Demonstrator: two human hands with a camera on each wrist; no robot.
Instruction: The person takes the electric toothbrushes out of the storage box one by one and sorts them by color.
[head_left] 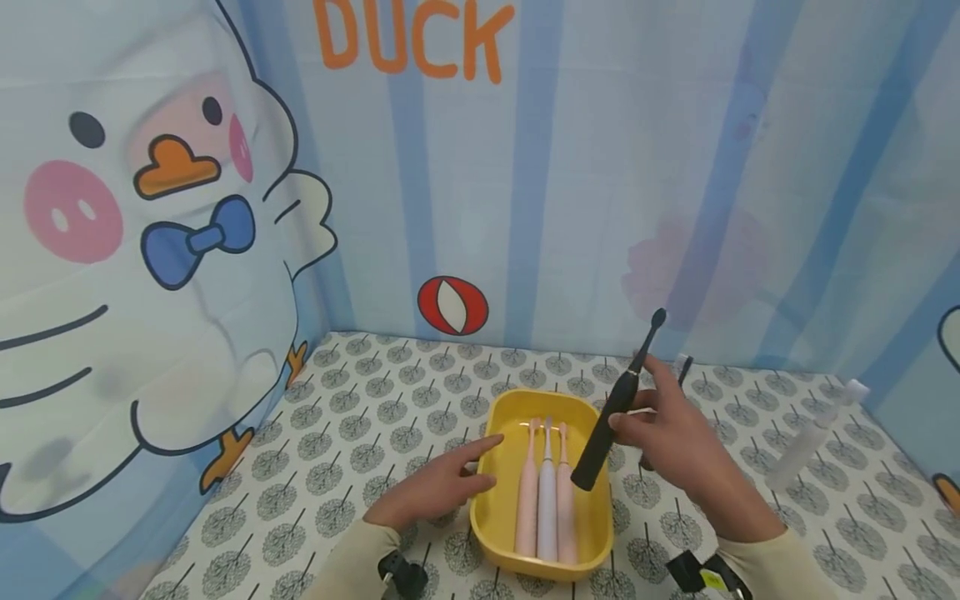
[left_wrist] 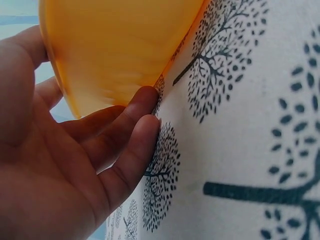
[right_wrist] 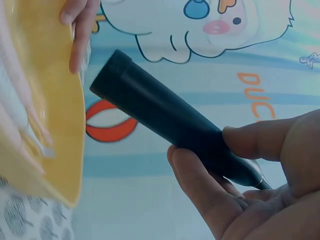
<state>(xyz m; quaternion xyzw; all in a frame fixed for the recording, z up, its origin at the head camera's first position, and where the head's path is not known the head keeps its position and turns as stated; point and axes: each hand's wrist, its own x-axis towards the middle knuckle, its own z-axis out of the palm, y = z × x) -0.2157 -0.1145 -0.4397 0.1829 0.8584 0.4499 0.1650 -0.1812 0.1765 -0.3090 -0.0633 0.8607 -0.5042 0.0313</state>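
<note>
Right hand pinches black toothbrush right of centre; best align with 3 pale toothbrushes, left hand, fingers loosely spread, steadying yellow tray.

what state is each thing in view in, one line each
yellow tray, resting on the patterned cloth, left grip on its rim
three toothbrushes, lying side by side in the tray
black toothbrush, held tilted in the right grip, head up
pale toothbrush, on the cloth at the right, unheld
dark-tipped item, mostly hidden behind the right grip, state unclear
</note>
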